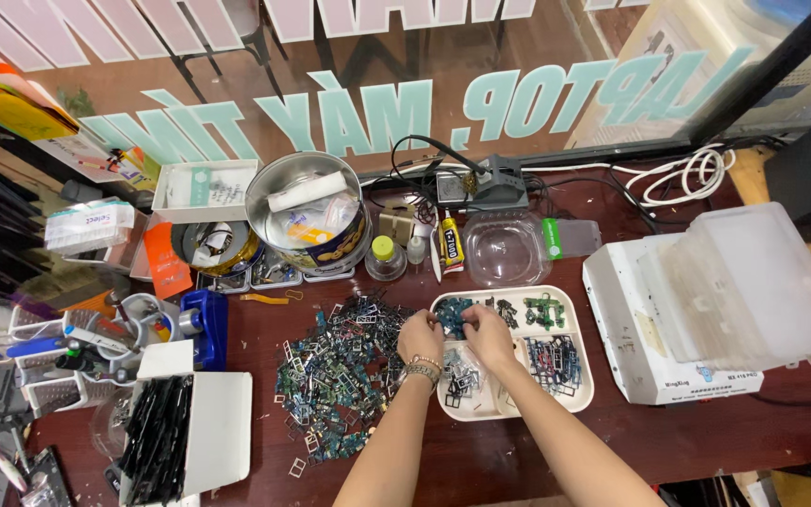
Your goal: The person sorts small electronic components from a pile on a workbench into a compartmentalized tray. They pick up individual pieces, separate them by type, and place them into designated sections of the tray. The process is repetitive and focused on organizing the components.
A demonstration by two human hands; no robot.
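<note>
My left hand (420,335) and my right hand (486,336) meet over the left part of a white divided tray (582,394), fingertips pinched together on small metal parts (452,315) lying in it. The tray's compartments hold sorted little frames, some teal, some dark. A bracelet circles my left wrist. Left of the tray, a large loose pile of small metal tray-like parts (335,376) spreads over the dark red table. What exactly each hand pinches is too small to tell.
A round metal tin (308,216) with packets, a clear plastic bowl (505,246), a glue tube (451,244) and a small bottle (385,257) stand behind. A white box machine (668,329) sits right, a white box of black strips (180,432) front left. Cables run along the window.
</note>
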